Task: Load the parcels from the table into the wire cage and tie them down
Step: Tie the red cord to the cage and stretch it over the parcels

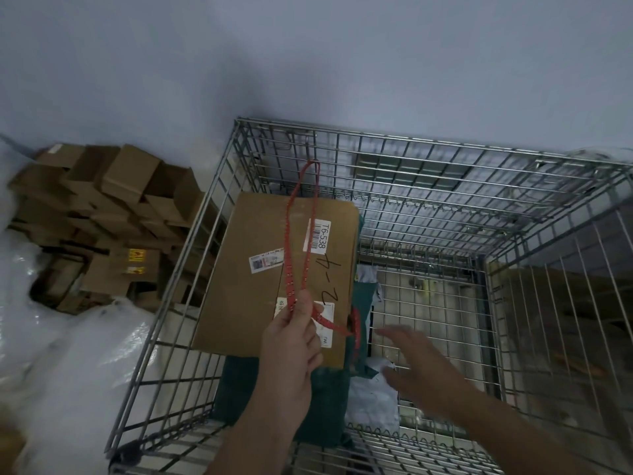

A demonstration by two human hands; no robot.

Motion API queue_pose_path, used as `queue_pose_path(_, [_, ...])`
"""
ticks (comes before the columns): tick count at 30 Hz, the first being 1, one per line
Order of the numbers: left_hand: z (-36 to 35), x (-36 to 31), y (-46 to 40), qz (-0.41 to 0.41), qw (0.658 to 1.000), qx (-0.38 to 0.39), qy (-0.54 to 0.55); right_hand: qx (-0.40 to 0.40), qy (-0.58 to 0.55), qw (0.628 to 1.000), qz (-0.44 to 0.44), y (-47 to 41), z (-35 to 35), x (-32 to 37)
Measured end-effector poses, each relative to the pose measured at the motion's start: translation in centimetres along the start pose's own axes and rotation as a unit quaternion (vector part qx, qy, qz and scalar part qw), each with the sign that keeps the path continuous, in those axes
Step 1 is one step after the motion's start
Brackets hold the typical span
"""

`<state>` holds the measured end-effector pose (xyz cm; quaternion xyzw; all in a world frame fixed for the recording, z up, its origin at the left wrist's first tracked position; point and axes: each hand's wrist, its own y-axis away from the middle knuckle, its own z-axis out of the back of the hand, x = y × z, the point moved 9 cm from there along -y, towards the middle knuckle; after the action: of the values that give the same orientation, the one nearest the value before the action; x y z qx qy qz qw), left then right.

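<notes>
A brown cardboard parcel (260,275) with white labels lies inside the wire cage (178,269), on top of a dark green bag parcel (246,389). A red cord (297,221) loops up from the parcel to a hook on the cage's far wall. My left hand (294,341) pinches both strands of the cord just above the parcel's near end. The cord's loose end runs down the parcel's right edge. My right hand (414,368) hovers open and blurred to the right, over a grey plastic mailer (373,402).
A heap of small cardboard boxes (102,214) lies outside the cage on the left, beside clear plastic wrap (51,354). The cage's right half shows bare wire floor (438,303). A pale wall stands behind.
</notes>
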<state>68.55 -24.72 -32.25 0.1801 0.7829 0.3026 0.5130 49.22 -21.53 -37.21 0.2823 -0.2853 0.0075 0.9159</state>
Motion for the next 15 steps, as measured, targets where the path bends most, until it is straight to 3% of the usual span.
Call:
queue_pose_path(2, [-0.1,0.2,0.3,0.003,1.0,-0.001,-0.013,-0.072,-0.135,0.981,0.121,-0.2,1.9,7.4])
queue_pose_path(4, [0.4,0.1,0.4,0.006,1.0,-0.011,-0.021,-0.079,-0.23,0.953,0.181,-0.1,2.3,11.5])
queue_pose_path(8, [2.5,-1.0,0.1,0.004,1.0,-0.016,-0.007,0.009,-0.353,0.931,0.087,0.1,0.0,11.2])
queue_pose_path(15, [4.8,-1.7,-0.4,0.011,0.998,-0.022,-0.061,0.041,-0.211,0.977,-0.009,3.1,-2.0,1.6])
